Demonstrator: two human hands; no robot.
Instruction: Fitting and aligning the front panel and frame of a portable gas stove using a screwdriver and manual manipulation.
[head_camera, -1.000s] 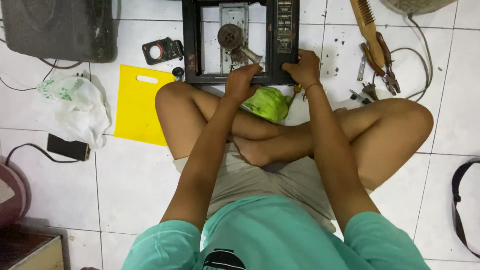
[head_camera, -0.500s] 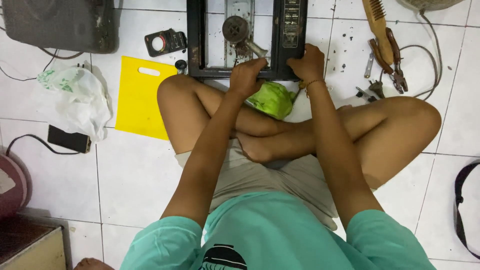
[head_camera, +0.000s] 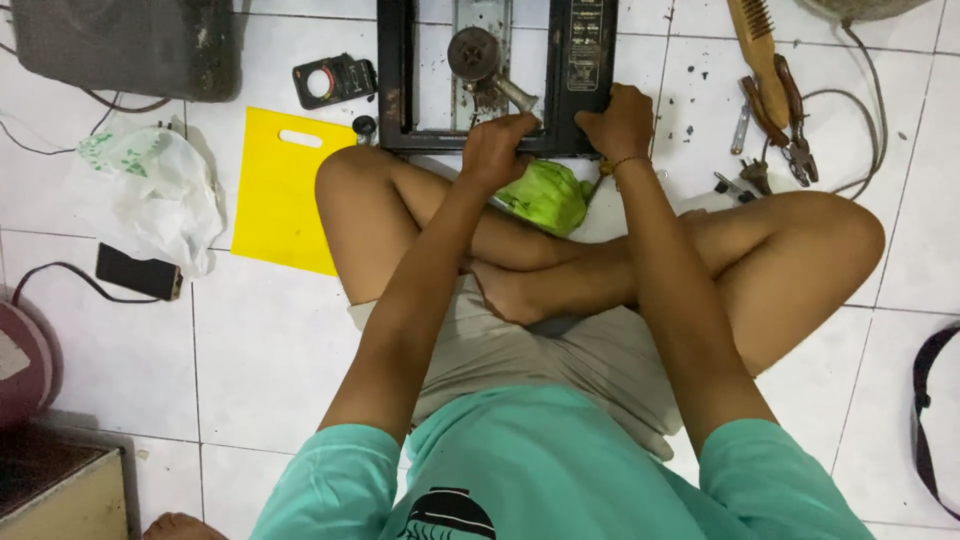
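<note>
A white plastic bag (head_camera: 150, 195) and a yellow cutting board (head_camera: 285, 190) lie on the tiled floor (head_camera: 270, 340), pushed aside near the knee. The black metal frame (head_camera: 495, 75) sits just ahead of the crossed legs, within easy reach. The left hand (head_camera: 497, 150) curls closed on its near edge beside a metal fitting (head_camera: 480, 60); the right hand (head_camera: 620, 122) clamps the same edge, apparently steadying it. Pliers (head_camera: 790, 130) lie farther right.
</note>
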